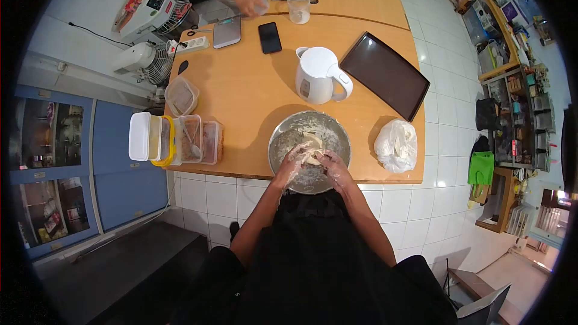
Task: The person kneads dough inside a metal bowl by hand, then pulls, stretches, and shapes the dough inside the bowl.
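A metal bowl (278,135) stands at the front edge of the wooden table, its inside smeared with flour and bits of dough. Pale, rough dough (312,142) lies in it between my hands. My left hand (291,164), dusted with flour, has its fingers curled against the dough from the left. From the right, my right hand (333,167) presses its bent fingers on the same dough. Both hands are over the bowl, close together, and their fingertips are partly hidden by the dough.
Behind the bowl stands a white kettle (315,72), with a dark tray (388,75) to its right. A plastic bag (396,146) sits at the right, food containers (191,138) at the left. Across the table (241,87), a co-worker's hand (250,5) is near a laptop-like grey device (227,33).
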{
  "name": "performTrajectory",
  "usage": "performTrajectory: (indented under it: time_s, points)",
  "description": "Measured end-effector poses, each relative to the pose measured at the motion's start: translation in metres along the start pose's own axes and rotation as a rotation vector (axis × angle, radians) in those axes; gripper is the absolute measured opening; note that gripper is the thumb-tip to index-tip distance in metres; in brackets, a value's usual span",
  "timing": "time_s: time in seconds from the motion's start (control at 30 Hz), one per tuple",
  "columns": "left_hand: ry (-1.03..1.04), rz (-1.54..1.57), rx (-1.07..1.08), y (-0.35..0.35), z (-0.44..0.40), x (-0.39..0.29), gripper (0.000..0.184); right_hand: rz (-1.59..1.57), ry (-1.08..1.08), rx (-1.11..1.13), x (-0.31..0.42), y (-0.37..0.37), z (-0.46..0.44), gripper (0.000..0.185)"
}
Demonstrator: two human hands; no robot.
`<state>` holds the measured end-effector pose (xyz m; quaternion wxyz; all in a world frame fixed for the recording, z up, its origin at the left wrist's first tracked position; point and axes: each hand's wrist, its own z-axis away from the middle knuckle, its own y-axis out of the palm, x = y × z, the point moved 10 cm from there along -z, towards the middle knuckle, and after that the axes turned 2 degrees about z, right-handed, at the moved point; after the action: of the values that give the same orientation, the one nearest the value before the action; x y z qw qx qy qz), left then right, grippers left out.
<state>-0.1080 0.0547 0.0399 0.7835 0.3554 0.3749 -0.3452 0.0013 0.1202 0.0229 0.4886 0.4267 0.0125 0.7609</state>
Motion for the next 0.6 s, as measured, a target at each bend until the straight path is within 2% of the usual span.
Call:
performTrajectory:
  time_s: [0.07, 0.13, 0.27, 0.43, 0.6]
  points:
    - [0.150, -0.140, 0.018, 0.007, 0.004, -0.014, 0.047, 0.001, 0.034, -0.001, -0.001, -0.001, 0.002, 0.043]
    - [0.173, -0.102, 0.065, 0.008, 0.004, -0.011, 0.049, -0.012, 0.083, 0.002, -0.007, -0.005, 0.001, 0.043]
    - [0.181, -0.100, 0.129, 0.005, -0.003, -0.004, 0.050, 0.242, -0.047, 0.004, 0.004, -0.007, -0.004, 0.044]
    - [0.199, -0.336, 0.098, 0.005, -0.002, -0.010, 0.058, 0.364, -0.067, 0.057, 0.006, -0.004, -0.007, 0.039]
    - [0.286, -0.415, 0.047, 0.005, 0.003, -0.012, 0.065, 0.287, -0.061, -0.004, -0.002, -0.012, -0.007, 0.033]
